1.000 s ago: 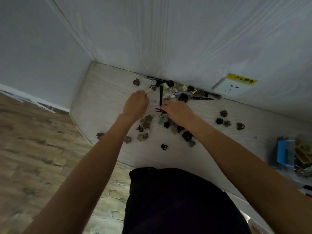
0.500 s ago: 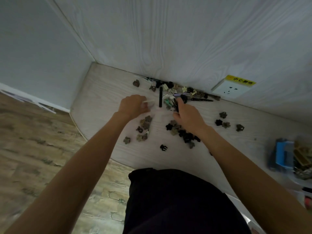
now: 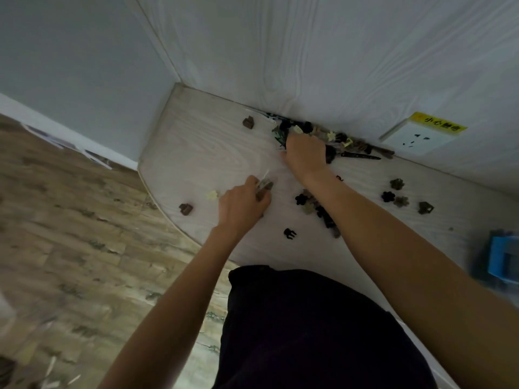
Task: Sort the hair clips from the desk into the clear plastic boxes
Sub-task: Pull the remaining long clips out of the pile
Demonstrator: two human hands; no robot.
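Left hand: fingers curled, grip closed around several small brown and pale plastic hair clips above the pale wood-grain tabletop. Right hand: fingers reach into the dark heap of clips along the wall; grip state cannot be determined. Blue-lidded clear plastic box: far right edge

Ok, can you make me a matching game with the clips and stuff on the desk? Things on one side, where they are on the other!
Things:
1. long black clip
2. wall socket
3. small black claw clip
4. brown clip

Places:
A. alone, closest to the person's body
B. on the wall, under a yellow sticker
C. alone, left of the pile by the wall
D. flat on the desk, just right of the right hand

Pairs: 1-D, 2-B, 3-A, 4-C
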